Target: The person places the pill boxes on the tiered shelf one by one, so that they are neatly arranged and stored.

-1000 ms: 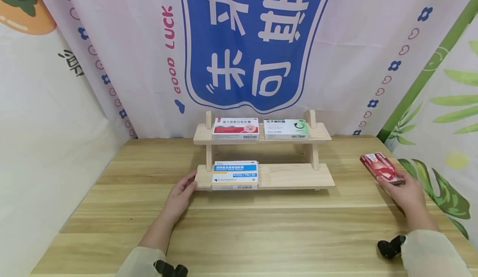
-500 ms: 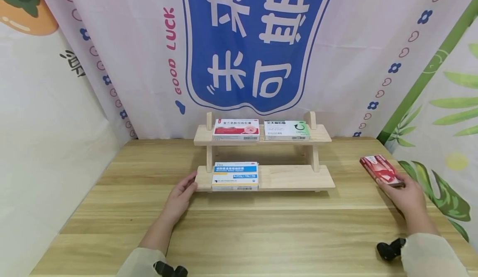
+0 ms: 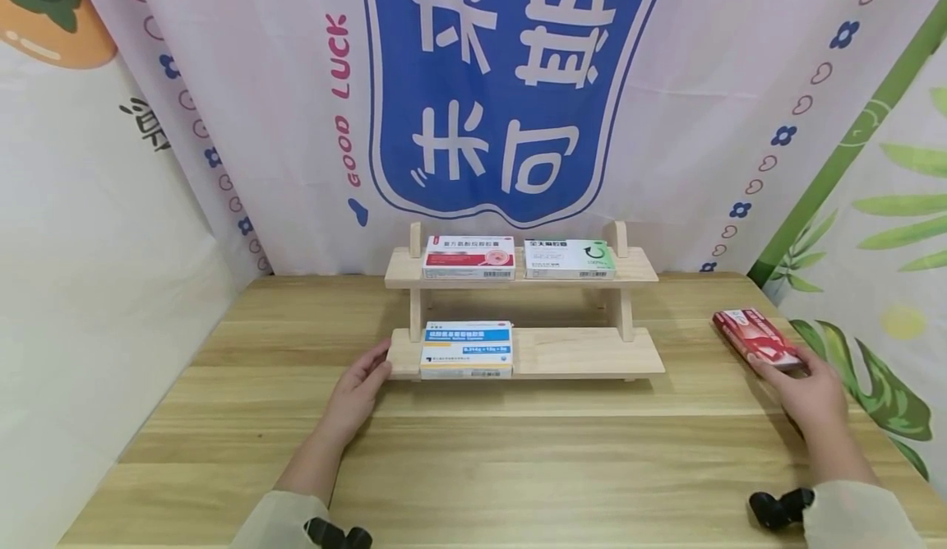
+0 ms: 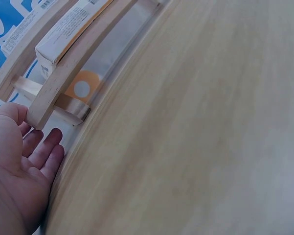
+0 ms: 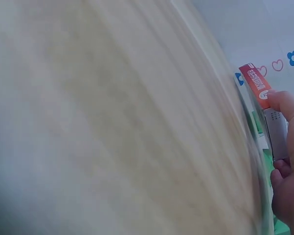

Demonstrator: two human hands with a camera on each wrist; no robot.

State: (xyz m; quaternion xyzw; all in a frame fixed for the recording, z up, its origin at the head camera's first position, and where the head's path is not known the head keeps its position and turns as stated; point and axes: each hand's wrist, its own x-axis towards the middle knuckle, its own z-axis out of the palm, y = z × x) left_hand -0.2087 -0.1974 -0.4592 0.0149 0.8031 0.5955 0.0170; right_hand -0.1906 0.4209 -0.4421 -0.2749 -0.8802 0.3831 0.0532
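Observation:
A two-tier wooden display rack [image 3: 584, 350] stands on the table. My left hand [image 3: 358, 386] holds the left end of its lower shelf; in the left wrist view the thumb is at the board's end [image 4: 41, 105], other fingers loosely bent below. At the right, my right hand [image 3: 815, 389] grips a red-and-white medicine box [image 3: 756, 335] between thumb and fingers, near the table's right edge. A blue-and-white medicine box [image 3: 466, 348] lies on the lower shelf's left part. Above it, a red-and-white medicine box [image 3: 468, 257] and a green-and-white one [image 3: 570, 259] lie on the upper shelf.
The wooden table [image 3: 503, 467] backs onto a printed cloth [image 3: 703, 80] with a large blue panel. More printed cloth [image 3: 96, 228] hangs on the left side. A black wrist camera [image 3: 780, 508] sits by the right sleeve, another [image 3: 338, 534] by the left.
My right wrist has shifted very slightly to the right, still gripping the red medicine box. The left hand, the rack and the boxes on it stay as they were.

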